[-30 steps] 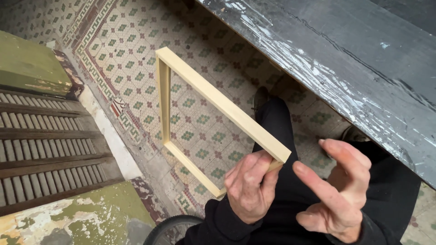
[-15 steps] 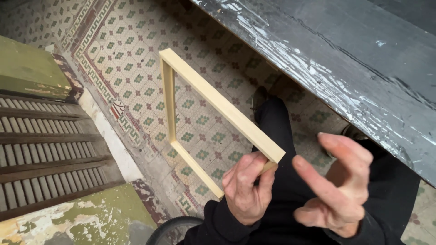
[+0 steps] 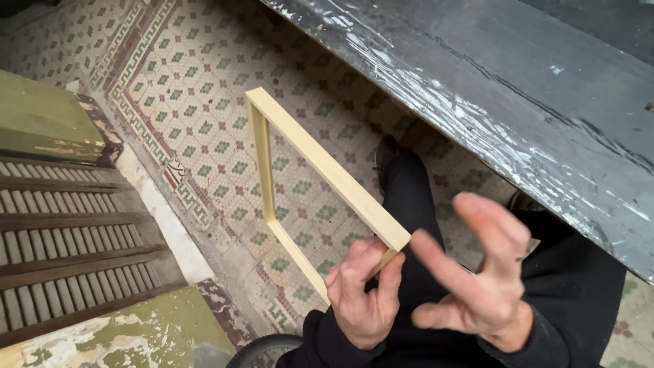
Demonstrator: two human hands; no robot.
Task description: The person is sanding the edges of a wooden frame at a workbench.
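Left hand (image 3: 360, 300) gripping pale wooden frame (image 3: 310, 184) corner, right hand (image 3: 477, 279) open, empty

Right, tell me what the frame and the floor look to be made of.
Frame: pale, bare wood, seemingly unfinished; flat light bars joined at the corners, held by the left hand. Floor: small ceramic mosaic tiles, apparently; matt, with a repeating green and red flower pattern and a border.

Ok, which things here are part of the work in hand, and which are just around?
In hand:
pale rectangular wooden frame
left hand, gripping its near corner
right hand, open beside it

Around:
scuffed dark worktop
patterned tile floor
slatted shutter
black tyre
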